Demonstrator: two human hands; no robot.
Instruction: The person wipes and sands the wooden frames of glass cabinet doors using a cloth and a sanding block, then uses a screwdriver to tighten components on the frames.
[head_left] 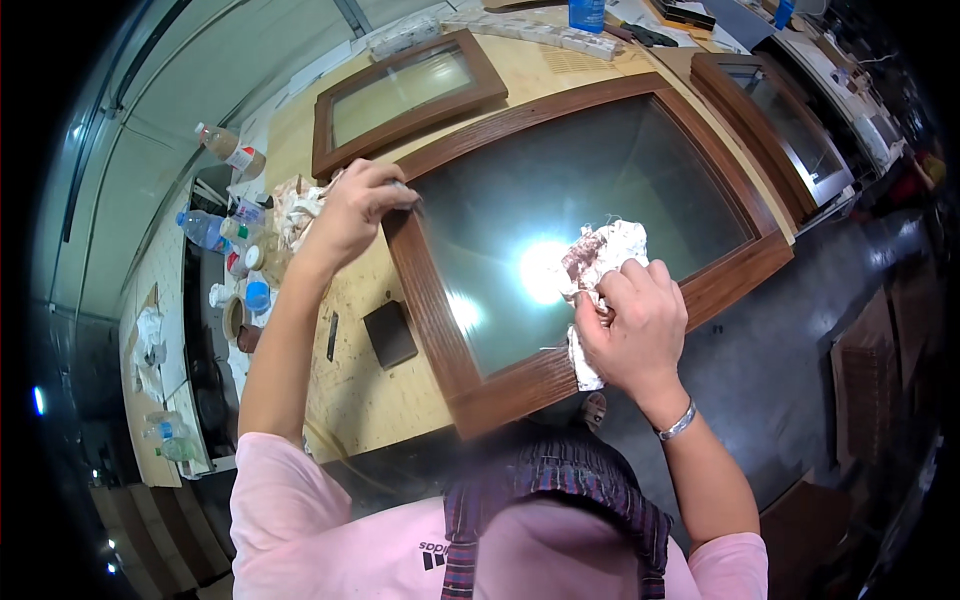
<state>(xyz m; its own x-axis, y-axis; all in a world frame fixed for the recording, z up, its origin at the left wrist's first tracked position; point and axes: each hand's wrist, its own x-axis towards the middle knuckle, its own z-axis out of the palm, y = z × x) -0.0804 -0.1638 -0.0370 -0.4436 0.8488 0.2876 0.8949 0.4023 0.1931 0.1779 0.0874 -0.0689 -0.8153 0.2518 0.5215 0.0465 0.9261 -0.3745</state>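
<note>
A large brown wooden frame with a glass panel (600, 180) lies on the worktable, its near edge jutting past the table. My right hand (635, 330) is closed on a crumpled white rag (612, 248) with reddish-brown stains. The rag rests over the frame's near rail and the glass, one end hanging at the rail's edge. At the frame's far left corner, my left hand (358, 212) has its fingers curled over the wood. Something small and greyish shows at its fingertips, too little to name. A dark rectangular block (390, 335) lies left of the frame beside a thin black strip (332, 336).
A smaller glazed wooden frame (410, 95) lies behind on the plywood tabletop (375, 400). Bottles (205, 230), jars and crumpled stained cloth (293, 212) crowd the left side. Another framed panel (775, 130) stands at the right. Grey floor shows below it.
</note>
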